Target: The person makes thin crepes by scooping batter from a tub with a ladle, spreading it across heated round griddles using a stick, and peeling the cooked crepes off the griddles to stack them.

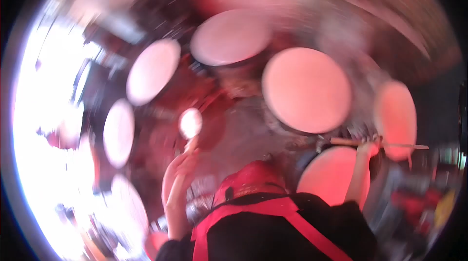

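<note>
hand (pixel 373 148): 2 | stick (pixel 348 141): 1+ | large disc (pixel 307 90): 7+ | cap (pixel 251 182): 1

One head-worn, wide, round view looks forward and down from close above the black shirt (pixel 265 236) at bottom centre, left hand (pixel 187 162) left of centre, right hand (pixel 369 147) at right.

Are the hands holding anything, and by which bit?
The right hand holds a stick-like tool around its middle. The left hand is by a small white disc; blur hides whether it holds it.
</note>
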